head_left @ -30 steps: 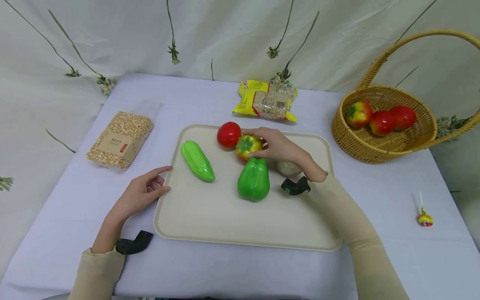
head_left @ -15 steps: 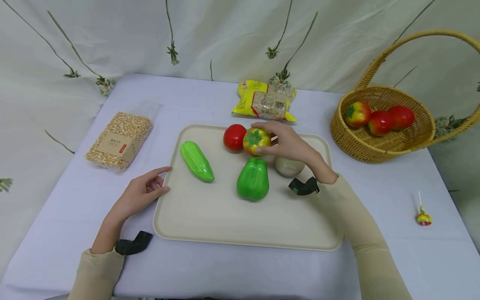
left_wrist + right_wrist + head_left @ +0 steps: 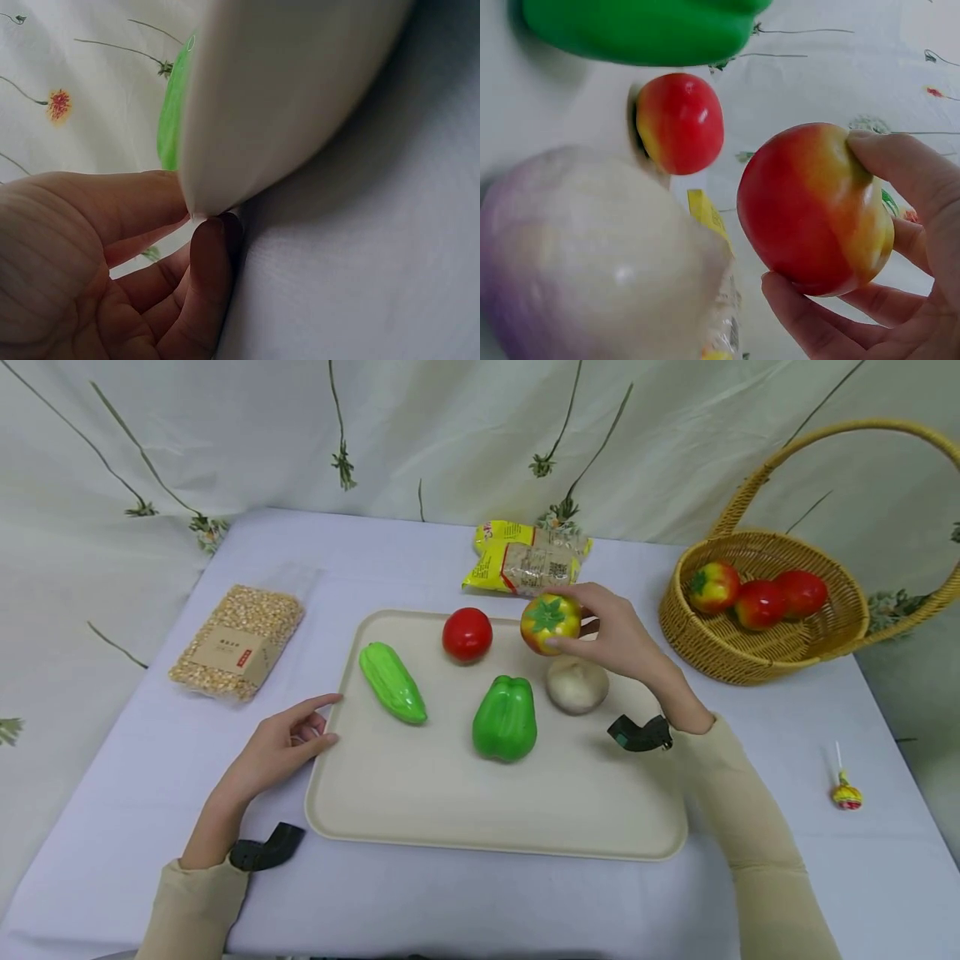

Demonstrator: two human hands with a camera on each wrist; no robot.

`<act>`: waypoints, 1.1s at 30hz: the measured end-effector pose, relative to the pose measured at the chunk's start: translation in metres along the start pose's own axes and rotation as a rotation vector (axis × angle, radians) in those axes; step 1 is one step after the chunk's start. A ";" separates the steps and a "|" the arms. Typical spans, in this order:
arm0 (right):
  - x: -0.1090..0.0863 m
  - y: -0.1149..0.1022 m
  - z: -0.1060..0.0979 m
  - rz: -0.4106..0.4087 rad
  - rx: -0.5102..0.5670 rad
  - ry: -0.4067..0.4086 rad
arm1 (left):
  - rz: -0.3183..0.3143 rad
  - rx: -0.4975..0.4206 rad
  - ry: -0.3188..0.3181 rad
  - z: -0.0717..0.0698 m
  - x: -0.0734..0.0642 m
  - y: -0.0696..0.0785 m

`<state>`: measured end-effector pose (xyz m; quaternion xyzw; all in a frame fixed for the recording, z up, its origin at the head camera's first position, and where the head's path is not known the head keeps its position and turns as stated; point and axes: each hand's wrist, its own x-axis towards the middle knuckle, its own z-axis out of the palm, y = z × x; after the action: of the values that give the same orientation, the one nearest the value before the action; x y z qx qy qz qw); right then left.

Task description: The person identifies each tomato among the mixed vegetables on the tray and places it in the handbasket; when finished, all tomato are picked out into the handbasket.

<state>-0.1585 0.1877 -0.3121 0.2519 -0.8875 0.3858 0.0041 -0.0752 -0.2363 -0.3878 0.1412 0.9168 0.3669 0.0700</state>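
My right hand [image 3: 618,635] grips a glossy red-and-yellow toy tomato [image 3: 551,622] with a green star-shaped calyx, thumb on one side and fingertips on the other. The tomato is raised over the back edge of the beige tray [image 3: 450,810]. Beneath that hand lies a pale, purplish onion [image 3: 592,247], large in the right wrist view. A redder tomato [image 3: 467,635], a green bell pepper [image 3: 505,718] and a light-green ridged gourd [image 3: 393,682] are also on the tray. My left hand [image 3: 281,747] touches the tray's left rim with thumb and fingertips.
At the back right stands a wicker basket [image 3: 738,656] with a tall handle and three red fruits inside. A yellow food packet [image 3: 525,560] lies behind the tray, a bag of corn kernels [image 3: 238,643] to the left. A lollipop [image 3: 847,793] lies at the right.
My right hand has lifted the red-and-yellow tomato and carried it right, away from the redder one, which shifted slightly. More of the onion is uncovered. The left hand has stayed put.
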 end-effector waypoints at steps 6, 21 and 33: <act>-0.011 0.007 -0.020 0.049 -0.061 0.090 | 0.008 -0.006 0.009 -0.001 -0.001 0.001; -0.049 0.029 -0.061 0.144 -0.144 0.346 | 0.016 -0.016 0.009 -0.001 -0.001 -0.001; -0.069 0.058 -0.081 0.294 -0.126 0.501 | 0.015 -0.002 0.010 0.001 0.000 -0.004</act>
<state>-0.1394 0.3074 -0.3083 0.0170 -0.9080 0.3767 0.1826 -0.0762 -0.2381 -0.3918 0.1461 0.9158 0.3690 0.0627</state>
